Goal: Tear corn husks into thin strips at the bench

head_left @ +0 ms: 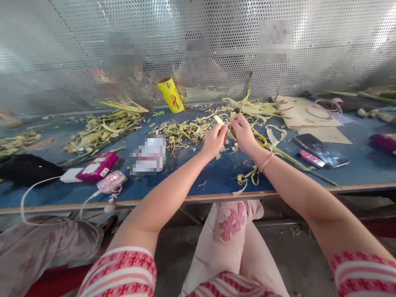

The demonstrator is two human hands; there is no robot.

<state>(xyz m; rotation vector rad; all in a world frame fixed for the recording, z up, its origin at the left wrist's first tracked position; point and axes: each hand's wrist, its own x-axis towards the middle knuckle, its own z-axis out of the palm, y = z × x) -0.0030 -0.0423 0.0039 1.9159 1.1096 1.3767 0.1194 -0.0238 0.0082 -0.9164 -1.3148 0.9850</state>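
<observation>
Above the middle of the blue table, my two hands are close together around a pale yellow-green plant stalk (219, 120). My left hand (214, 141) is closed on it, with its cut-looking end sticking up past the fingers. My right hand (243, 133) is closed beside it, thumb and fingers pinched on the stalk, though the grip itself is partly hidden. A yellow loop (261, 140) shows behind my right wrist; whether it is held I cannot tell. Shredded peelings (185, 133) lie heaped behind and left of my hands. Longer leafy stalks (256, 108) lie beyond my right hand.
A yellow cardboard tube (171, 95) stands tilted before the perforated metal panel (216, 24). Leftward lie more stalks (108, 126), a purple box (97, 166) and a cabled pink case (111, 182). Rightward are a phone (321, 150) and cardboard sheets (305, 113). Another person's leg (46, 243) shows lower left.
</observation>
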